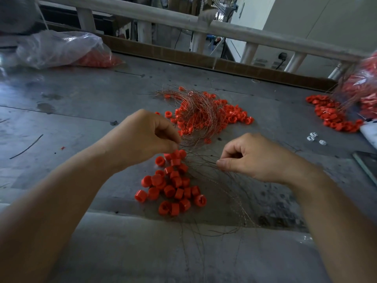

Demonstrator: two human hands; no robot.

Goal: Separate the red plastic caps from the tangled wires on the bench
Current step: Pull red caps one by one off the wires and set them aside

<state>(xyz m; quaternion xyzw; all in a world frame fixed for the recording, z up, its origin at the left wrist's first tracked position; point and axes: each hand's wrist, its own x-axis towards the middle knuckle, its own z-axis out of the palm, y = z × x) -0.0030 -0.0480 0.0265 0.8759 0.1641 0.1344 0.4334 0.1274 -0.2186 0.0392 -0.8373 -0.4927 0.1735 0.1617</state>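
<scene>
Two hands work low over the grey bench (81,103). Your left hand (146,135) has its fingers curled, thumb and fingertips pinching a bunch of thin coppery wires (201,111) where the tangle narrows. Your right hand (251,158) is curled as well, thumb and forefinger nipped together on a few loose strands that fan out toward you.

Just below your left hand lies a heap of red caps (173,184), loose on the bench, with strands running along its right edge. Beyond your hands the tangle arches over a second scatter of caps (234,117) — some sit inside the wire loops.

Far right, another cap pile (330,115) spills beside a clear bag (365,88) of red pieces and wire. A few small white bits (315,137) lie near it. At far left a crumpled plastic bag (59,48) holds more red caps.
</scene>
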